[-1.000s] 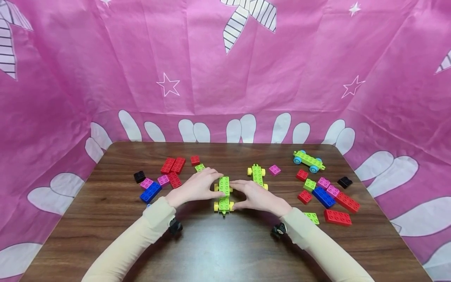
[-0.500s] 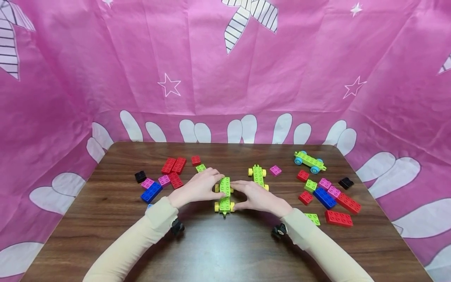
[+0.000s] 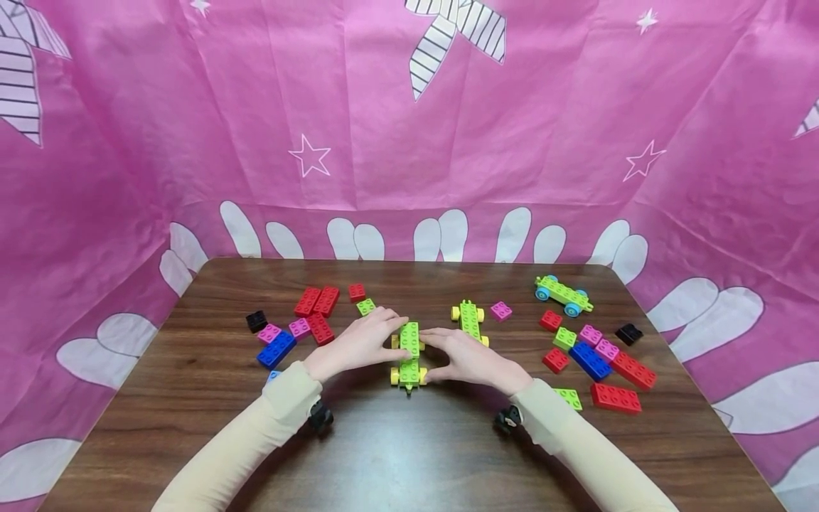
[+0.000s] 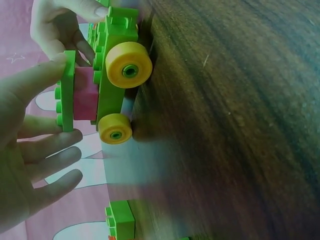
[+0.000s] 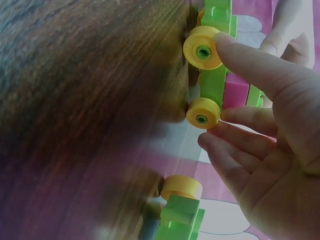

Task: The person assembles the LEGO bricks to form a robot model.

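A lime-green toy car base [image 3: 409, 371] with yellow wheels stands on the table between the hands. On its studs sits a pink brick [image 4: 85, 94], topped by a lime-green flat building brick [image 3: 409, 340]. My left hand [image 3: 363, 341] pinches that green brick between thumb and fingers at its two ends. From the other side, my right hand [image 3: 470, 359] steadies the car base, thumb against one yellow wheel [image 5: 202, 49] and fingers by the other wheel [image 5: 203, 113]. In the head view the pink brick is hidden under the green one.
Behind the right hand is a second yellow-wheeled car base [image 3: 470, 317]; a blue-wheeled one [image 3: 563, 293] stands at the back right. Loose red bricks [image 3: 316, 301] and a blue brick [image 3: 276, 349] lie left. Another blue brick [image 3: 590, 360] and several others lie right.
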A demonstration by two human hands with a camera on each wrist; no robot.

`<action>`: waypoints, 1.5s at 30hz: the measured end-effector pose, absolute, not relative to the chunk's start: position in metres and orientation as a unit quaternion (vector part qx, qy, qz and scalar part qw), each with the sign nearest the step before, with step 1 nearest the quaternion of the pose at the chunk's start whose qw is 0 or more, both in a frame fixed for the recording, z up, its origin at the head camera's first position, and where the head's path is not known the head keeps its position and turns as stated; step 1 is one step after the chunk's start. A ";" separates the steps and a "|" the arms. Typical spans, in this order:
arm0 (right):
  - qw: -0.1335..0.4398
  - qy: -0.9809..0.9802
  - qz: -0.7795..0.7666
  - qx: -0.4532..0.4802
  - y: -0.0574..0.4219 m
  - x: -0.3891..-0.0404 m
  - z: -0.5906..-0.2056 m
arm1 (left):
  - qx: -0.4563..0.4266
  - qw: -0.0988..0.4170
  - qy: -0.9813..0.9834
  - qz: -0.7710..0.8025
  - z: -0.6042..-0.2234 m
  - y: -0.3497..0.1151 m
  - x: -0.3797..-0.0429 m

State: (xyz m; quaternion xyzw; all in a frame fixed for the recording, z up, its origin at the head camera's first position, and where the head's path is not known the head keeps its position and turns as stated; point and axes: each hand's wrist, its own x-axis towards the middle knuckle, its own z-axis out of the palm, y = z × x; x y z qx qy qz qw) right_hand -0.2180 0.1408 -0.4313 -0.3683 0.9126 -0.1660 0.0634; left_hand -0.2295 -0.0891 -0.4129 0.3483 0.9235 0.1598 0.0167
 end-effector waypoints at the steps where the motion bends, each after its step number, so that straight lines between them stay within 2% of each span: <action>1: 0.063 0.912 -0.167 -0.368 0.141 -0.218 -0.431 | 0.349 0.017 0.923 0.162 -0.413 -0.089 -0.230; 9: 0.078 0.912 -0.162 -0.368 0.141 -0.216 -0.428 | 0.349 0.022 0.923 0.160 -0.411 -0.090 -0.229; 22: 0.068 0.912 -0.152 -0.374 0.142 -0.216 -0.426 | 0.340 0.037 0.923 0.175 -0.405 -0.099 -0.234; 34: 0.076 0.915 -0.151 -0.366 0.141 -0.217 -0.426 | 0.291 -0.007 0.927 0.238 -0.391 -0.132 -0.262; 40: 0.070 0.915 -0.146 -0.370 0.141 -0.217 -0.428 | 0.281 -0.037 0.929 0.239 -0.395 -0.151 -0.281; 45: 0.078 0.914 -0.154 -0.368 0.139 -0.215 -0.426 | 0.255 -0.033 0.941 0.220 -0.401 -0.164 -0.295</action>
